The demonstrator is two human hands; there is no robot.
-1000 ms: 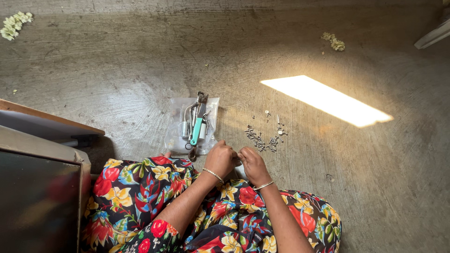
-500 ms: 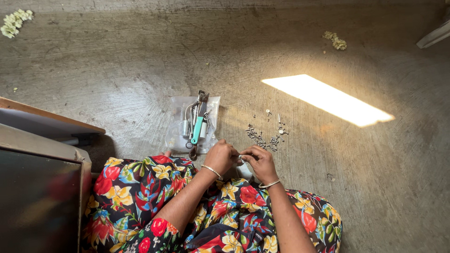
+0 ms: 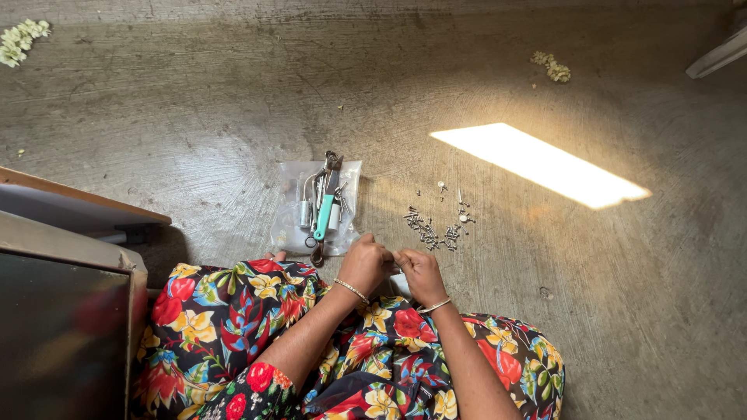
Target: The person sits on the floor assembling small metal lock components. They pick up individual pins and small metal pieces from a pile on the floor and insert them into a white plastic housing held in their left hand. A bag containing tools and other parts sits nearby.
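I sit on a concrete floor in a flowered dress. My left hand (image 3: 366,263) and my right hand (image 3: 420,274) meet above my lap, fingers pinched together on a small object between them that is too small to make out. Just beyond my hands lies a scatter of small metal screws (image 3: 436,229). To the left of them a clear plastic bag (image 3: 289,233) carries several tools, among them a teal-handled tool (image 3: 324,216) and metal pliers.
A dark box with a wooden board (image 3: 70,204) over it stands at my left. A bright sun patch (image 3: 541,165) crosses the floor at right. Small flower clusters lie far left (image 3: 22,37) and far right (image 3: 552,67).
My right hand drew back from the floor near the screws and came in to meet my left hand; both now pinch together over my lap.
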